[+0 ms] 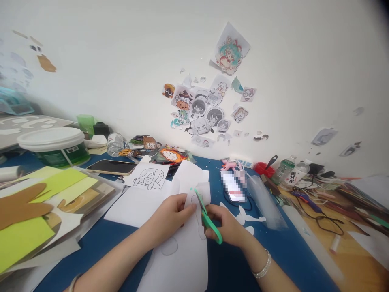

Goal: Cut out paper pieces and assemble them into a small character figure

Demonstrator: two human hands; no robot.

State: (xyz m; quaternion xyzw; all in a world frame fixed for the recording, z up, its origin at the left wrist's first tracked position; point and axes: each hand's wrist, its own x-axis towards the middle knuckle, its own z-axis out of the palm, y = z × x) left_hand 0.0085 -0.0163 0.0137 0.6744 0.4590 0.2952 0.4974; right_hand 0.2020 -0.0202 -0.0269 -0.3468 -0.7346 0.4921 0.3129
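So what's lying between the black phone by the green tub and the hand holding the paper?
In the head view, a printed line drawing on white sheets lies between the black phone and the left hand.

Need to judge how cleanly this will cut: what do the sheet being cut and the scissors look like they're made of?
The white sheet looks like plain matte paper: thin, with a pencilled outline, bending slightly where the left hand pinches it. The scissors in the right hand have glossy green handles, probably plastic; the blades also look green, so possibly coated or plastic, hard to tell.
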